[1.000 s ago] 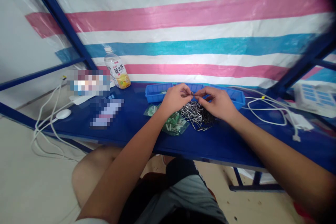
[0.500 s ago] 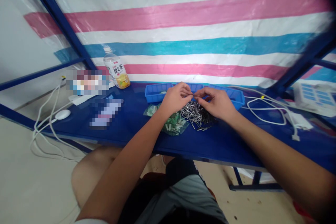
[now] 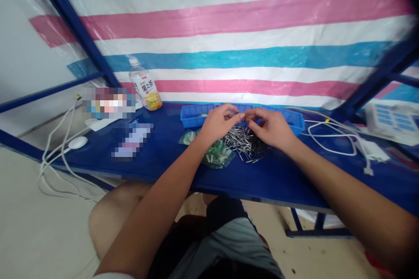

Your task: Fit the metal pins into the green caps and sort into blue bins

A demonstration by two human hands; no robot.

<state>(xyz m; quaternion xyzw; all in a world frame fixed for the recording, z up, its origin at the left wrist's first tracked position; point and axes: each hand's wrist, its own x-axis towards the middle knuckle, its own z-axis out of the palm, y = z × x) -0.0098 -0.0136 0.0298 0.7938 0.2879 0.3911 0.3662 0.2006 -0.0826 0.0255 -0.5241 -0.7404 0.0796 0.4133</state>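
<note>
My left hand point(image 3: 223, 122) and my right hand point(image 3: 268, 127) meet fingertip to fingertip above a heap of thin metal pins point(image 3: 244, 143). The fingers of both are pinched together; anything between them is too small to make out. Left of the heap lies a green plastic bag point(image 3: 218, 157) with small pale pieces in it. Blue trays point(image 3: 196, 115) stand in a row behind my hands, partly covered by them.
A drink bottle point(image 3: 146, 85) stands at the back left of the blue table point(image 3: 170, 148). Blurred-out items lie near it. White cables point(image 3: 337, 139) and an adapter point(image 3: 375, 150) lie at the right, beside a power strip point(image 3: 393, 122). Blue frame posts rise at both sides.
The fingers of my left hand have shifted slightly, its thumb now nearer my right fingertips. Both hands stay over the heap, and the rest looks unchanged.
</note>
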